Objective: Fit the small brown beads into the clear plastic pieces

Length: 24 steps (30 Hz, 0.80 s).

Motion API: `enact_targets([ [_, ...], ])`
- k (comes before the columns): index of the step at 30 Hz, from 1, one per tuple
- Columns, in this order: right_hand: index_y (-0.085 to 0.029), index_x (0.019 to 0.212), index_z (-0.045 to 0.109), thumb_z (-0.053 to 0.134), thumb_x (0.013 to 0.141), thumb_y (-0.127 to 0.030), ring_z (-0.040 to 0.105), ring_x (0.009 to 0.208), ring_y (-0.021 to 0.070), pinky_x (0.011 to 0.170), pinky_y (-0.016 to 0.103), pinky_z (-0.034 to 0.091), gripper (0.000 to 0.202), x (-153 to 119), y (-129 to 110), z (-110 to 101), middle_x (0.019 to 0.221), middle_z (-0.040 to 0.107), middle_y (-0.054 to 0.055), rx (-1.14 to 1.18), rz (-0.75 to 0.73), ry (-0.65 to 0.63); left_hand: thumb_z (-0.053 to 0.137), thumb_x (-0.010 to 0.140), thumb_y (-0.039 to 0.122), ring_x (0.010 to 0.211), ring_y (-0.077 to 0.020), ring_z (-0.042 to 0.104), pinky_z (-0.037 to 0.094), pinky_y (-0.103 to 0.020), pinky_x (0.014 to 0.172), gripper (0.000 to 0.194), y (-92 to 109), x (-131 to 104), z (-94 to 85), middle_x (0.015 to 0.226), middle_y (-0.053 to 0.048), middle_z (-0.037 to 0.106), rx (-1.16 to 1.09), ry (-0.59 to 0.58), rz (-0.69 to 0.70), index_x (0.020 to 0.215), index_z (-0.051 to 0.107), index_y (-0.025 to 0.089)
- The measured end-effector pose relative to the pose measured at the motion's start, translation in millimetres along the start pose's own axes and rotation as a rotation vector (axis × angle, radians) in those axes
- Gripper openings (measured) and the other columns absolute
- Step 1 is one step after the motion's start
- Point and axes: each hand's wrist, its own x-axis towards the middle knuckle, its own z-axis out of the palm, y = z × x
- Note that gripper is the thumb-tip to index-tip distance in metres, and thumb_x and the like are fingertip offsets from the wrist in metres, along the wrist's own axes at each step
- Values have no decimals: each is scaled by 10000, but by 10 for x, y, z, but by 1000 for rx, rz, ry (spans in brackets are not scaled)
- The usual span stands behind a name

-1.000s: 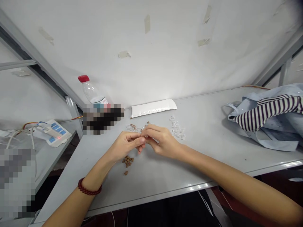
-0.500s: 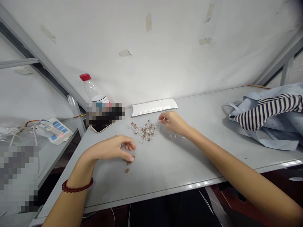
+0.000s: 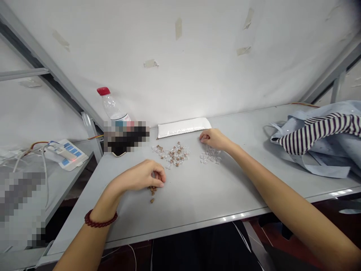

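Small clear bottles with brown corks (image 3: 177, 155) lie in a loose pile on the grey table (image 3: 191, 199). To the right is a group of small clear pieces (image 3: 210, 156) without corks. Over its back edge is my right hand (image 3: 216, 139), fingers pinched on a small clear piece (image 3: 206, 137). My left hand (image 3: 146, 175), with a dark red bead bracelet on the wrist, hovers above several loose brown corks (image 3: 152, 190). Its thumb and fingertips are pressed together; what they hold, if anything, is hidden.
A white flat packet (image 3: 183, 128) lies by the wall. At the back left are a red-capped bottle (image 3: 111, 107) and a phone (image 3: 120, 150). A striped cloth bag (image 3: 318, 135) lies right. A power strip (image 3: 70, 154) rests on the left shelf.
My right hand has moved right, from the corked pile to the clear pieces. My left hand has shifted slightly right and up, its fingers closing, and more corks show under it.
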Motion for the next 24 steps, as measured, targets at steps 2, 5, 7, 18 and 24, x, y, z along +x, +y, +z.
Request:
enact_targets([
  [2,-117,859,693,487,796,-75,552,659,146,606,252,407,220,-1,-12,10,764,660,71,-5,-16,15,631,729,305,700,-161,616,466,-251,652,166,13,1,-18,744,-22,682,-60,84,1,793,690,164],
  [5,-99,851,695,442,806,-58,557,666,159,618,269,403,259,-2,-38,11,759,669,91,-64,-38,95,654,739,326,816,-176,640,495,-263,733,210,20,3,-38,852,-27,708,-203,222,34,884,700,182],
  [7,-85,889,691,431,818,-61,570,665,163,644,284,419,271,-14,-77,3,771,681,101,-52,-52,148,678,733,319,864,-180,647,506,-274,782,219,20,4,-44,900,-27,716,-305,287,69,910,705,193],
  [18,-156,955,660,486,830,-82,663,848,157,774,295,499,227,-413,-727,241,938,715,63,383,-423,-37,718,747,273,822,-164,655,526,-306,814,227,-33,109,12,863,-34,721,-640,493,212,957,726,187],
  [24,-146,900,656,482,857,-102,673,744,134,754,288,517,185,-495,-826,381,823,717,52,494,-397,-155,638,835,334,798,-134,607,490,-269,798,210,-89,175,78,829,-25,679,-604,547,318,976,721,203],
])
